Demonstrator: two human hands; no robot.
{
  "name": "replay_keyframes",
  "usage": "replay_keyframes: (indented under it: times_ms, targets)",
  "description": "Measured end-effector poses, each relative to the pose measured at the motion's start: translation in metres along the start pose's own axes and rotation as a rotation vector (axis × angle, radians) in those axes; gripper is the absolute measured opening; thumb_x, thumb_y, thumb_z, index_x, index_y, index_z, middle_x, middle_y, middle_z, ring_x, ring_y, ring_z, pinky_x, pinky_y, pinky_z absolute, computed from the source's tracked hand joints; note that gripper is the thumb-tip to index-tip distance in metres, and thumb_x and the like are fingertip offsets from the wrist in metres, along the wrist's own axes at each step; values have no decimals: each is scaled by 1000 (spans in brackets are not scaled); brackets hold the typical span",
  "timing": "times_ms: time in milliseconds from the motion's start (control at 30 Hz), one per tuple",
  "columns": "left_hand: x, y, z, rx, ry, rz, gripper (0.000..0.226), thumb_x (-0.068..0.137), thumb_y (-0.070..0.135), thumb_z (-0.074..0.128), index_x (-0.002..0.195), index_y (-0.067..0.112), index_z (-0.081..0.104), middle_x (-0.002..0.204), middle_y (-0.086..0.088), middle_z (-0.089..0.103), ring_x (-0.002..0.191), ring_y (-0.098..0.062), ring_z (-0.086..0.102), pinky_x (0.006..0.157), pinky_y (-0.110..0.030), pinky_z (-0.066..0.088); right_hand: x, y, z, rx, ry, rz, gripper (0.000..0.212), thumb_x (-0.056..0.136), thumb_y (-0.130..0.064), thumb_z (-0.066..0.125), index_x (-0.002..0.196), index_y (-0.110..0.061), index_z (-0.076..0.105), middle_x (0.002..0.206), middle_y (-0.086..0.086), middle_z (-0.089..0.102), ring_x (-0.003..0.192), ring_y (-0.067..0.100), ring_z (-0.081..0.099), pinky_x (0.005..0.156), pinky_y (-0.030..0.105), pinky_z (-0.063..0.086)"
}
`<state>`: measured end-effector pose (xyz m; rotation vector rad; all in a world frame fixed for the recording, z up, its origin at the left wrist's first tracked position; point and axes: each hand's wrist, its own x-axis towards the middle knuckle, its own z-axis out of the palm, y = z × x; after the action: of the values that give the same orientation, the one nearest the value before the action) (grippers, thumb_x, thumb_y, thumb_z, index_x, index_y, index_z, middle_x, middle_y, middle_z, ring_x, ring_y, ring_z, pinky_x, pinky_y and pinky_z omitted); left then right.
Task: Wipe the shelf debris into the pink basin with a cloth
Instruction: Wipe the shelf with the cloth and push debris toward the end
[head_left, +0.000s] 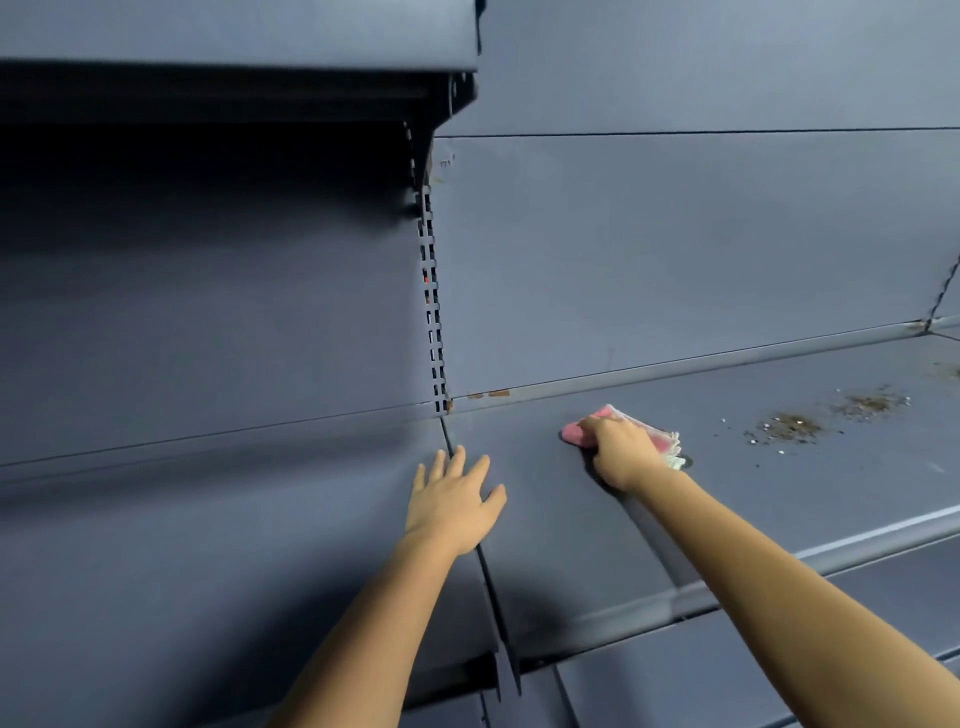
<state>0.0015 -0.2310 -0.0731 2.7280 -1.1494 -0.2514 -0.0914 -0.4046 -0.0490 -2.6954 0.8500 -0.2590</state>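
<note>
Two bare forearms reach up from the bottom edge toward a blue-grey metal shelf (545, 519). On the left, the left hand (451, 503) lies palm-down with its fingers straight and spread, resting across the seam (480, 564) where two shelf boards meet. Further in, the right hand (621, 449) presses on a folded pink cloth (660, 439); its fingers curl over the cloth's top, and the fabric shows on both sides of the knuckles, a pink corner to the left and layered pale edges to the right. Whether the thumb pinches the cloth cannot be told. Right of the cloth, apart from it, lies the debris (789, 427): a patch of dark crumbs with white specks, then a second patch (868, 404) further right, near the back wall. Bare shelf surface separates the cloth from the nearer patch. A raised front lip (883, 535) runs along the shelf's near edge, and a slotted upright (434, 322) stands at the back above the seam.
</note>
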Motion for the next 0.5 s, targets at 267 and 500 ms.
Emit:
replay_keyframes:
  times_ms: [267, 500]
  targets:
    - [-1, 2, -1, 9, 33, -23, 55, 98, 45, 27, 150, 28, 18, 161, 0, 5, 150, -20, 1, 122, -38, 2, -31, -20, 33, -194, -66, -413, 48, 88, -1, 40, 133, -15, 46, 138, 7, 47, 132, 26, 38, 112, 38, 30]
    - [-1, 4, 0, -11, 44, -45, 53, 99, 43, 28, 149, 30, 19, 161, 3, 6, 150, -17, 1, 122, -37, 2, -4, 65, -15, -11, 44, -99, 46, 89, 3, 42, 125, -21, 59, 136, -5, 51, 131, 14, 45, 80, 5, 25]
